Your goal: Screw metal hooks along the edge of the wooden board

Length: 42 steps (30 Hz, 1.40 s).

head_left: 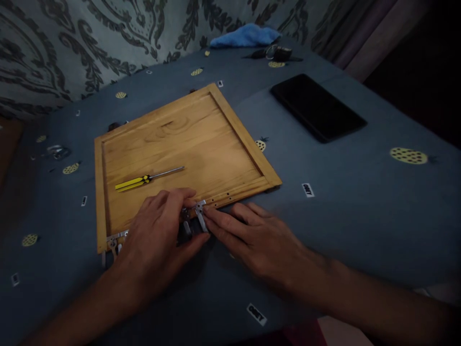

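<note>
A framed wooden panel (169,144) lies on the cloth-covered table. My left hand (158,230) is closed round a metal bracket (200,211) at the panel's near edge, thumb below and fingers above. The fingertips of my right hand (255,235) press against the right side of the same bracket. Part of the bracket is hidden by my left fingers. Just right of it, small dark holes show in the frame. A second metal fitting (113,241) sits at the near left corner. On the panel rests a screwdriver (149,179) with a yellow and black handle.
A black tablet-like slab (319,108) lies at the right on the blue patterned tablecloth (345,202). At the back are a blue cloth (247,36) and a dark object with a ring (275,53). Small shiny pieces (58,152) lie left of the panel.
</note>
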Each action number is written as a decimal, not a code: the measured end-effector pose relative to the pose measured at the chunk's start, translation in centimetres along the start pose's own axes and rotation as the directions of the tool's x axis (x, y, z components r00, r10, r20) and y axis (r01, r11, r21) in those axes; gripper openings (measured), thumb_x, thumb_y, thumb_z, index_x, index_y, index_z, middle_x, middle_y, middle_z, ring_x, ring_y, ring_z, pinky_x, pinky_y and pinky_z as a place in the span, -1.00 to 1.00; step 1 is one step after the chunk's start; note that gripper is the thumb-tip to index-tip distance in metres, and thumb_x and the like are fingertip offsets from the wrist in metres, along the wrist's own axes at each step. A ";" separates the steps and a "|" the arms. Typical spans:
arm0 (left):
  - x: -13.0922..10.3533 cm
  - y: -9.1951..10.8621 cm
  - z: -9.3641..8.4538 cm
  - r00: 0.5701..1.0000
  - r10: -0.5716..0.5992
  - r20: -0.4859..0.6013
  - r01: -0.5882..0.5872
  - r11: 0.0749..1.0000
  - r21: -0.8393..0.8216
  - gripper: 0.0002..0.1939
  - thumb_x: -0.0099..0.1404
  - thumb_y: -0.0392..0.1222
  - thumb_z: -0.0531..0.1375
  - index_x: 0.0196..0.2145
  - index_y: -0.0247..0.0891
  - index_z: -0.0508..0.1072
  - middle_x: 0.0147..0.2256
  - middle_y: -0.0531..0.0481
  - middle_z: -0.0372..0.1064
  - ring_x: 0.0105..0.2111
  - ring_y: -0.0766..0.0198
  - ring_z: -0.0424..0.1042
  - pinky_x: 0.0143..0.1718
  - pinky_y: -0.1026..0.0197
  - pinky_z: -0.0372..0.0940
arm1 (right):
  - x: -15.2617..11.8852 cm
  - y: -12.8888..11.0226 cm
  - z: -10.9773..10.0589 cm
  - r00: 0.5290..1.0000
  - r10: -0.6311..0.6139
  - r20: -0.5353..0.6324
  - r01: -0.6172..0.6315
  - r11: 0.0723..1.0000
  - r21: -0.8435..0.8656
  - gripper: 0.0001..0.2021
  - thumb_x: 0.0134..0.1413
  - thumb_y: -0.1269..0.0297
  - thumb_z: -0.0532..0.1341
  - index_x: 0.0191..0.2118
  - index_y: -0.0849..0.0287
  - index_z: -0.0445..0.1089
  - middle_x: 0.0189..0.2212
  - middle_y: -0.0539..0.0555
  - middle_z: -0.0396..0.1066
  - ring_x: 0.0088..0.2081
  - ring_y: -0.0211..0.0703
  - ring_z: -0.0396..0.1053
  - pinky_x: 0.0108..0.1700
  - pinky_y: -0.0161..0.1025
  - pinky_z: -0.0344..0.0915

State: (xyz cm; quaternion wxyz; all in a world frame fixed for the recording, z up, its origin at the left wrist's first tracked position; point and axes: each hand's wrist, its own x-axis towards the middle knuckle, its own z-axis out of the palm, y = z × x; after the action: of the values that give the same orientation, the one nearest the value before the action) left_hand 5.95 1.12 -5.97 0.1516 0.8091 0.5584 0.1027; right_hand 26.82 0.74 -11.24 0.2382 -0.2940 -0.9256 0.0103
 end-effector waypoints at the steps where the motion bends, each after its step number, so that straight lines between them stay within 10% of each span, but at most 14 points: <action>1: 0.0 0.0 0.0 1.000 -0.001 0.001 0.001 1.000 -0.005 -0.52 0.19 -0.14 0.30 0.01 -0.04 0.20 -0.09 -0.02 0.49 -0.07 0.00 0.49 -0.12 -0.10 0.43 | 0.0 0.0 0.0 1.000 -0.003 -0.006 0.003 1.000 -0.004 -0.62 0.33 0.53 -0.05 0.06 0.36 0.46 0.09 0.18 0.46 -0.21 -0.07 0.27 -0.23 -0.13 0.35; 42: 0.2 0.2 0.1 0.999 -0.045 0.013 0.046 0.997 -0.058 -0.56 0.20 -0.12 0.30 -0.02 -0.04 0.24 -0.11 -0.01 0.47 -0.10 0.03 0.50 -0.14 -0.08 0.43 | -0.1 -0.2 -0.2 1.000 -0.001 0.027 0.000 0.999 0.048 -0.63 0.30 0.55 0.02 0.14 0.45 0.37 0.13 0.24 0.42 -0.16 -0.04 0.27 -0.19 -0.11 0.30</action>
State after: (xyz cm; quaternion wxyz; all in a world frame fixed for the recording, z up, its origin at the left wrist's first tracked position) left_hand 6.24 1.18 -5.98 0.1808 0.7919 0.5726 0.1110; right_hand 26.85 0.51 -11.08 0.2326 -0.2878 -0.9283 0.0365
